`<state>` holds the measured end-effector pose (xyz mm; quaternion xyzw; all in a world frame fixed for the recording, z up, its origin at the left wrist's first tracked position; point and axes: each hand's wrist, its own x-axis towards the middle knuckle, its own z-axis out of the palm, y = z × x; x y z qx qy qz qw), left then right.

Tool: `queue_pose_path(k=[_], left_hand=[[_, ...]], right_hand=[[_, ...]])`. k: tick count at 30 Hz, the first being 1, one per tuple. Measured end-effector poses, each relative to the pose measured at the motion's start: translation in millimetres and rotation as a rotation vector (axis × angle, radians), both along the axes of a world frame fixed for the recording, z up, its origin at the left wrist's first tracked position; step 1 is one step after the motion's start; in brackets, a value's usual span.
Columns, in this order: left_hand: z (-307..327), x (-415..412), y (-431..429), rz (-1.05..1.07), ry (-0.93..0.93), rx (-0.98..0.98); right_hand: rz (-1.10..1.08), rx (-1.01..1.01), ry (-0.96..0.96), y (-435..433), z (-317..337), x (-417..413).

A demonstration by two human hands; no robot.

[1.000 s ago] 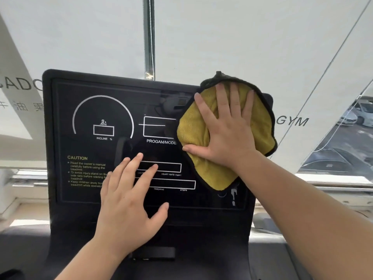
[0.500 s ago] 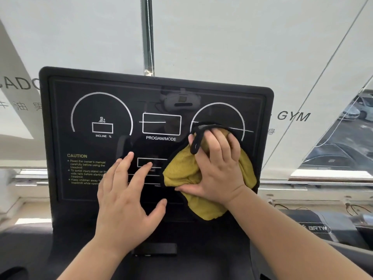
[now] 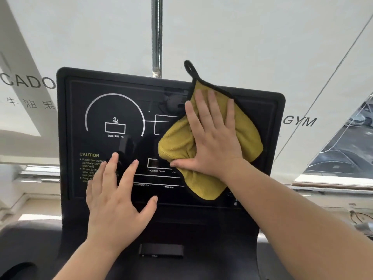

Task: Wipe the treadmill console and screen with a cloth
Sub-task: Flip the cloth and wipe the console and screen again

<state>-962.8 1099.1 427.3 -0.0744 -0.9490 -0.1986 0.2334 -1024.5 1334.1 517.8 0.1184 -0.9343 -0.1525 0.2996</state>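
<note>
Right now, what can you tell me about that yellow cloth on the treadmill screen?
The yellow cloth looks like plush microfibre, edged in black, with a black hanging loop poking above the console top edge. It lies bunched and creased against the right half of the dark screen, pressed there by the right hand with straight, spread fingers.

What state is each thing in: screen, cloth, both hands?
Screen: unlit, readout boxes blank.
Cloth: rumpled, pressed against the screen's right half, loop poking above the top edge.
Right hand: flat, fingers straight, pressing the cloth.
Left hand: open, fingers spread, resting on the screen's lower left.
</note>
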Motion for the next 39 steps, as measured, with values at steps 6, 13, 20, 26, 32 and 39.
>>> queue_pose_path(k=[6, 13, 20, 26, 32, 39], left_hand=[[-4, -4, 0, -0.012, -0.007, -0.027], [2, -4, -9, -0.040, -0.032, -0.047], [4, -4, -11, -0.048, -0.052, -0.042], [0, -6, -13, -0.063, 0.004, -0.022], [-1, -6, -14, -0.073, 0.038, 0.036], [1, -3, -11, -0.059, -0.009, 0.057]], right_hand=[[0.082, 0.014, -0.091, -9, -89, 47], [0.135, 0.062, -0.048, 19, -84, 48], [-0.129, -0.116, 0.015, 9, 19, -6], [-0.049, -0.086, -0.005, -40, -2, -7], [0.095, 0.019, -0.028, -22, -60, 25], [-0.103, -0.081, 0.039, 52, -38, 35]])
